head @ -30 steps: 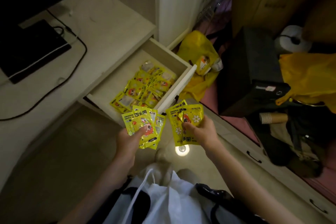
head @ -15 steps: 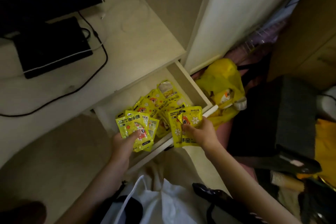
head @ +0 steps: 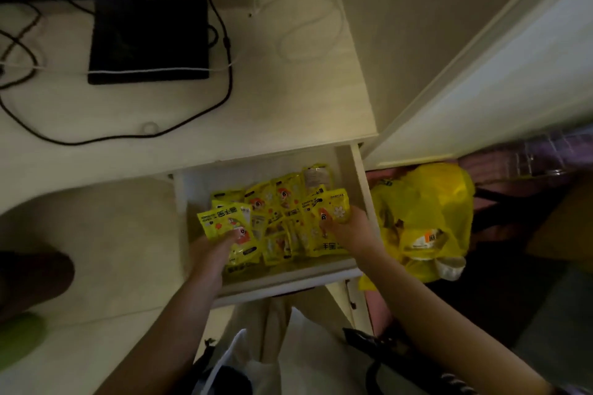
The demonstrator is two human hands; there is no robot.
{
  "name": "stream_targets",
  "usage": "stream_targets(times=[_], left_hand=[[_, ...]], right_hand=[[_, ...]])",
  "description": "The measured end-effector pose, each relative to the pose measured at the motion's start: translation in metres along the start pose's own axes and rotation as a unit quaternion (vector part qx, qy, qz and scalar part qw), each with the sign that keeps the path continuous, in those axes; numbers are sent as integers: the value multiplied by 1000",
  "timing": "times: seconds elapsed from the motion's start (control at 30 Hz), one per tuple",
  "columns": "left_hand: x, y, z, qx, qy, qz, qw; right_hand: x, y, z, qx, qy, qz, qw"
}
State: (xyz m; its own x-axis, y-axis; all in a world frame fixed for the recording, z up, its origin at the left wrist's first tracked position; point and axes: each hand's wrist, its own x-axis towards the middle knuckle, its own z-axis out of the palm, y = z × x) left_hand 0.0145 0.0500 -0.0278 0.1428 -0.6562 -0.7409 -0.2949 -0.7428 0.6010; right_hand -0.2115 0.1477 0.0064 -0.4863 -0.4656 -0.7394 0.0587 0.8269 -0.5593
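Observation:
An open white drawer (head: 290,280) under the desk holds several yellow sachets (head: 282,192) in a loose pile. My left hand (head: 213,248) grips a small fan of yellow sachets (head: 224,223) over the drawer's left half, thumb on top. My right hand (head: 348,228) grips another few yellow sachets (head: 327,205) over the drawer's right half, close to its right wall. Both bundles hover just above the pile inside.
The pale desk top (head: 288,99) carries a black flat device (head: 149,38) and black cables (head: 224,74). A yellow plastic bag (head: 423,221) lies right of the drawer. A white bag (head: 298,359) sits at my lap. A white door panel (head: 481,96) stands at right.
Both hands have carried their sachet bundles forward, from in front of the drawer to over its inside. The view has swung toward the desk.

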Motion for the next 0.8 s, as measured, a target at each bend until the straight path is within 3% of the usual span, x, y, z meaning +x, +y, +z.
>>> stream_targets(times=[0.17,0.3,0.5,0.63,0.8], left_hand=[[3,-17,16,16,10,-17,1000],[6,-30,31,-10,2,-55,998],[14,-42,28,0,14,-75,997],[27,-45,16,101,-17,-75,992],[34,-33,-5,230,-26,-37,972]], right_hand=[[32,5,29,-42,-63,40,996],[41,11,50,-25,-82,25,996],[56,35,43,-35,-123,77,989],[63,50,31,-2,-117,129,985],[56,47,14,-81,-77,104,988]])
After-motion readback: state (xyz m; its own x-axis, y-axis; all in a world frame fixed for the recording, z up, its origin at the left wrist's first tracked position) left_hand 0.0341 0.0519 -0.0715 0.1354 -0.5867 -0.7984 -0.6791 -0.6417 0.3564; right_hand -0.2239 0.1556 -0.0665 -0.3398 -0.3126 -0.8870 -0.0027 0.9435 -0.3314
